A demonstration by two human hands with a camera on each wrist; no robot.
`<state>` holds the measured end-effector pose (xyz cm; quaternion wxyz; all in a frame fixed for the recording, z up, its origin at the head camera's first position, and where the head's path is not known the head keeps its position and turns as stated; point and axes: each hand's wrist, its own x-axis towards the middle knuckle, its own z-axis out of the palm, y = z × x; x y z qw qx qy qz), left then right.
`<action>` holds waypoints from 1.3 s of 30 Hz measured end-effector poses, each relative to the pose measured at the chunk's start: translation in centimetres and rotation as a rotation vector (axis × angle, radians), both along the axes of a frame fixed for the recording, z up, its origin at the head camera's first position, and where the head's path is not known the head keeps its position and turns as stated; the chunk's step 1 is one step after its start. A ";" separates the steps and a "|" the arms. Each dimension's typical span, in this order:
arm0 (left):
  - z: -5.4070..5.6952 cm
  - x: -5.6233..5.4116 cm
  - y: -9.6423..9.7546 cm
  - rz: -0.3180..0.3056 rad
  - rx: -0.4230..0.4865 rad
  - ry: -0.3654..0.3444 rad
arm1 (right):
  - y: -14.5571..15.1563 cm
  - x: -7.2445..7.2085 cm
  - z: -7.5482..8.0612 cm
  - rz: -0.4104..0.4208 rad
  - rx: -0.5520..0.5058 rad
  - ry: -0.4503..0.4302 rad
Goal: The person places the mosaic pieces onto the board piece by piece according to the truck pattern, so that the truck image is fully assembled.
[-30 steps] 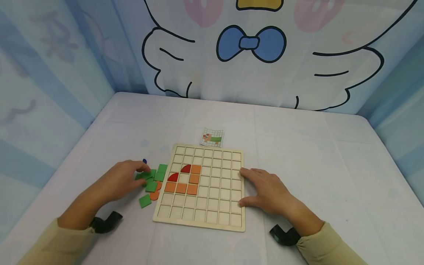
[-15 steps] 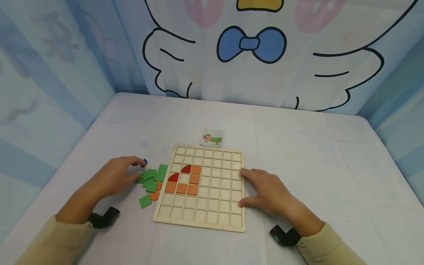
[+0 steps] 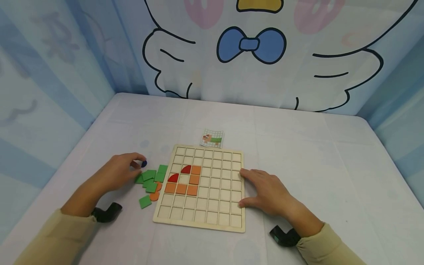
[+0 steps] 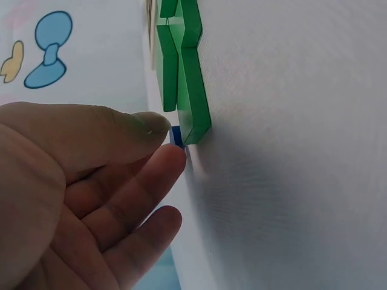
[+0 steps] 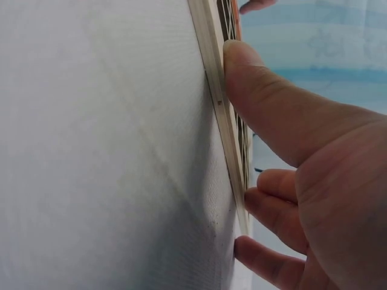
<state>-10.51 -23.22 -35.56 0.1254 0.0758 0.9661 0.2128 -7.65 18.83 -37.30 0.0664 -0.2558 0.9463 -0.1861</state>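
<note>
My left hand is at the left of the board, fingers bent, pinching a small dark blue round piece at the fingertips. In the left wrist view a sliver of the blue piece shows between thumb and finger, mostly hidden. Just below the hand lie several green square tiles, some overlapping. My right hand touches the right edge of the wooden grid board with spread thumb and fingers. On the board sit several orange squares and two red quarter-circles, around one bare cell.
Two orange round pieces lie among the green tiles. Behind the board is a small picture card with a gridded orange and green figure. A white cloth covers the table, with printed curtains around it.
My left hand has moved off the green tiles to the blue piece beyond them, and its fingers have closed in on it. The right hand and the board stay put.
</note>
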 end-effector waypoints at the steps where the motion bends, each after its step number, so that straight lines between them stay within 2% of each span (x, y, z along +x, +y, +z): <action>1: 0.0 -0.1 0.0 0.001 0.002 -0.002 | 0.0 0.0 0.0 0.000 0.000 0.001; 11: -0.3 -1.1 0.2 0.010 -0.012 -0.004 | -0.1 0.1 0.0 -0.001 -0.002 0.005; 22: -0.2 -1.7 0.2 -0.035 -0.001 0.023 | -0.1 0.1 0.0 0.003 -0.006 0.005; 33: -0.4 -1.9 0.1 0.013 -0.060 0.045 | 0.0 0.1 0.0 -0.001 -0.003 0.009; 39: -0.6 -1.8 0.0 0.018 -0.064 0.049 | 0.0 0.1 0.0 -0.002 -0.003 0.005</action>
